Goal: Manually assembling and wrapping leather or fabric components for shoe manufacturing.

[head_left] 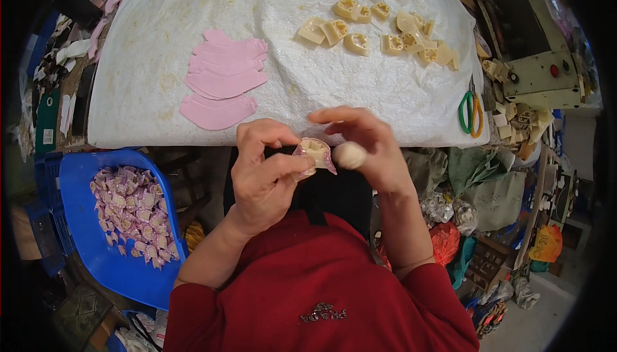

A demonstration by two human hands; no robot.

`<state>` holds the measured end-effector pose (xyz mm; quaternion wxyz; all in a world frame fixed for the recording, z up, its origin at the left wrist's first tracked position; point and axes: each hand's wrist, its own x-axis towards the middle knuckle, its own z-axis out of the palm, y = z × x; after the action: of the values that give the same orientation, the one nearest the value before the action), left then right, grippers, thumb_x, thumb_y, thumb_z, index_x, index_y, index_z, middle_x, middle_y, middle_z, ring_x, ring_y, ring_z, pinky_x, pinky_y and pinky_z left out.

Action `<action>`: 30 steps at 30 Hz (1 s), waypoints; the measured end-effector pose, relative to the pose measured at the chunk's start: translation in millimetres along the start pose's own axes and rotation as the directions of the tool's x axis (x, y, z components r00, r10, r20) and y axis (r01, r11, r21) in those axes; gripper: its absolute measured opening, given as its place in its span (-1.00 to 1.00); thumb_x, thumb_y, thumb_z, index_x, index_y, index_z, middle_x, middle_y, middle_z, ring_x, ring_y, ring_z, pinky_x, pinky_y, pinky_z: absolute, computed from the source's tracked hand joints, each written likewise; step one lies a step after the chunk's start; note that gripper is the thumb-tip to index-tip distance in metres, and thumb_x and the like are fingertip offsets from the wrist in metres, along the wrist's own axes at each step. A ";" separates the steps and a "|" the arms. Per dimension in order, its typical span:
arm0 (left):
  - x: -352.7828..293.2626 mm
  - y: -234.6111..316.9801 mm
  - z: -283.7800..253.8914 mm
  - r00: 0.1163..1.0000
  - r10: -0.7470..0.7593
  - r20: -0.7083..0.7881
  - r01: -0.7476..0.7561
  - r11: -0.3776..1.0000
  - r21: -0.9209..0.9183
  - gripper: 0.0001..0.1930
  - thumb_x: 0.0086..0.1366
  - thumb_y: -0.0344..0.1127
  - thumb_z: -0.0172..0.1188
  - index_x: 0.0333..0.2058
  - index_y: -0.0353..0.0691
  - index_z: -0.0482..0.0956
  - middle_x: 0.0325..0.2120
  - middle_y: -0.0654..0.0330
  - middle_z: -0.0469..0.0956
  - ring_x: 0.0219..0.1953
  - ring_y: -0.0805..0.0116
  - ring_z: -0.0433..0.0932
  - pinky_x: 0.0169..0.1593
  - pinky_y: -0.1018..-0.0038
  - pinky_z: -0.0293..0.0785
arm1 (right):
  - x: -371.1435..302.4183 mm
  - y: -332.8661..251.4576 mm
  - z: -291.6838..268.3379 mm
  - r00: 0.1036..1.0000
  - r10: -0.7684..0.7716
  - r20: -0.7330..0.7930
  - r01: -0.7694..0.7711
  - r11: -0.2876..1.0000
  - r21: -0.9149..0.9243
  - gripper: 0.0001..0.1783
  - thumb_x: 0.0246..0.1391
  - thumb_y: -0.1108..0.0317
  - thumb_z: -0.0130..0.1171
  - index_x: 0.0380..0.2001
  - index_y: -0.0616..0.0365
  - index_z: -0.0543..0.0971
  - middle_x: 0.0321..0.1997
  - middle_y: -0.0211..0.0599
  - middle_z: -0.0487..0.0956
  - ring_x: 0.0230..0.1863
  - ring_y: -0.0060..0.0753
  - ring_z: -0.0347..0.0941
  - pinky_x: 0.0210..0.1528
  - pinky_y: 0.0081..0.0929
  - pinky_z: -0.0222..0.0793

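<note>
My left hand [265, 171] pinches a small hollow cream plastic shoe heel [315, 149] between thumb and fingers, just off the table's near edge. Pink glittery covering [330, 161] wraps the heel's sides and hangs past one corner. Beside it on the right, my right hand [369, 143] has its fingers apart and curved, with no heel in it. Its thumb end [350, 156] looks pale, rounded and blurred, perhaps capped. Curved pink cut pieces [225, 79] lie overlapped on the table to the left. Several bare cream heels [357, 44] are scattered toward the back right.
White woven sheeting covers the table [148, 63]. Green-and-orange-handled scissors [471, 113] lie at its right edge, near a pale machine box [546, 79]. A blue basin [83, 223] at lower left holds many pink-covered heels [132, 207]. Bags and scraps [488, 191] crowd the lower right.
</note>
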<state>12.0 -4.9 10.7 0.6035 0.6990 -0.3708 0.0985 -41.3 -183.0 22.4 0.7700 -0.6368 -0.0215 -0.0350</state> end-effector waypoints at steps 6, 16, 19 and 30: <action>-5.4 -0.8 -9.1 0.991 0.010 0.133 -0.001 0.998 -0.071 -0.76 0.05 -0.32 0.29 -0.25 -0.12 0.63 -0.27 0.17 0.44 -0.22 0.25 0.38 -0.21 0.44 0.32 | -4.3 0.8 -2.1 0.998 0.053 0.043 -0.052 0.998 -0.026 -0.47 -0.17 0.44 0.37 -0.07 0.30 0.45 -0.12 -0.18 0.53 -0.08 -0.38 0.43 0.02 -0.39 0.38; -10.4 3.5 8.4 0.739 -0.433 0.516 0.671 0.399 -0.626 -0.51 0.36 -0.25 -0.21 0.20 -0.34 0.03 -0.23 0.12 0.40 -0.24 0.48 0.41 -0.14 0.55 0.33 | -8.0 6.5 16.7 0.960 -0.272 0.062 0.271 0.855 -0.443 -0.50 -0.25 0.42 0.35 -0.12 0.10 0.50 -0.21 -0.32 0.52 -0.19 -0.27 0.37 -0.18 -0.44 0.34; -12.1 8.4 12.2 0.794 -0.454 0.405 0.606 0.538 -0.586 -0.59 0.37 -0.27 -0.23 0.12 -0.33 0.09 -0.32 0.16 0.40 -0.34 0.54 0.38 -0.19 0.58 0.35 | -7.1 5.8 20.8 0.909 -0.408 0.079 0.374 0.722 -0.582 -0.55 -0.19 0.38 0.32 -0.12 0.11 0.50 -0.20 -0.29 0.50 -0.19 -0.23 0.35 -0.16 -0.40 0.31; -6.9 7.7 -1.5 0.812 -0.479 0.333 0.580 0.603 -0.548 -0.20 0.31 0.31 -0.35 0.26 -0.24 -0.19 -0.55 0.19 0.45 -0.53 0.57 0.35 -0.41 0.61 0.29 | -2.6 -111.6 43.3 0.727 -0.568 0.386 0.682 0.533 -0.501 -0.85 -0.24 0.35 0.21 -0.47 0.05 0.56 -0.42 -0.38 0.53 -0.37 -0.23 0.37 -0.33 -0.29 0.32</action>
<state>2.7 -0.7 13.0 0.7716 0.5406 -0.2019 -0.2677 -52.5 -161.2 139.7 0.4501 -0.7993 -0.3037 -0.2575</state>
